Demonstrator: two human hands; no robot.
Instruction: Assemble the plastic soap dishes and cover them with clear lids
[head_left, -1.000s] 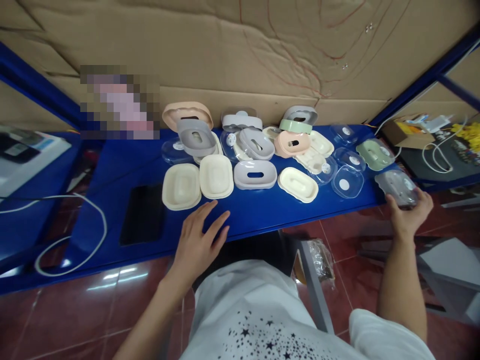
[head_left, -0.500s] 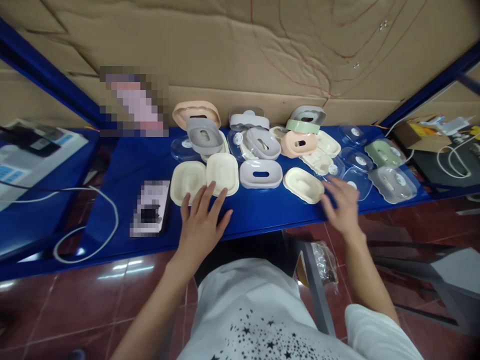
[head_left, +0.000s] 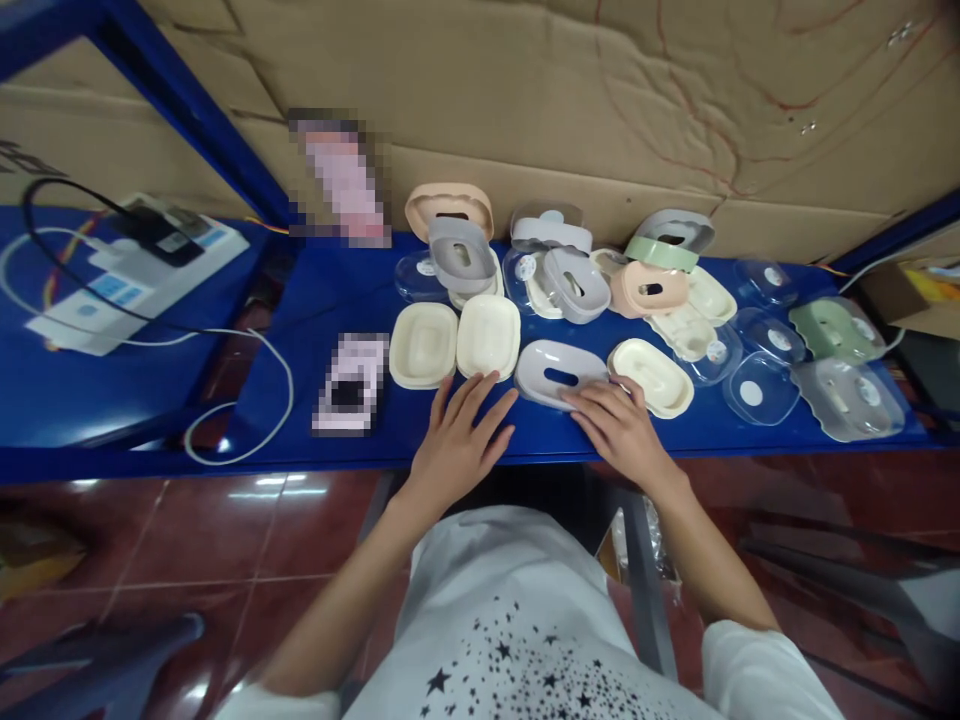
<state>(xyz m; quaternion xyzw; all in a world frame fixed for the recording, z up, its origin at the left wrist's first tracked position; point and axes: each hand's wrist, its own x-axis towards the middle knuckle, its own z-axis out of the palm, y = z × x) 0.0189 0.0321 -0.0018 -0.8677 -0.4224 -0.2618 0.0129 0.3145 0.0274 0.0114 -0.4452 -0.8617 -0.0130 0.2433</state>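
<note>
My left hand [head_left: 459,440] rests palm down at the table's front with fingers spread, its fingertips at the lower edge of a cream rounded tray [head_left: 488,335]. A second cream tray [head_left: 424,345] sits beside that one on the left. Stretched-out fingers of my right hand [head_left: 626,430] touch the right end of a pale grey oval shell [head_left: 540,370] with a slot in its middle. Just right of the shell, close to those fingers, lies a cream oval tray [head_left: 660,380]. Neither hand has anything lifted off the table.
Behind lie peach shells [head_left: 645,290], grey shells [head_left: 461,255] and a green one [head_left: 832,330]. Several clear lids [head_left: 757,388] are to the right. A blurred-out phone-like object [head_left: 351,385], a white cable [head_left: 289,375] and a power strip [head_left: 127,290] are left. Cardboard [head_left: 480,90] backs the blue table [head_left: 480,445].
My right hand has moved left from the cream oval tray to the pale grey shell, which now sits slightly turned. My left hand stays by the cream trays. The view has shifted left.
</note>
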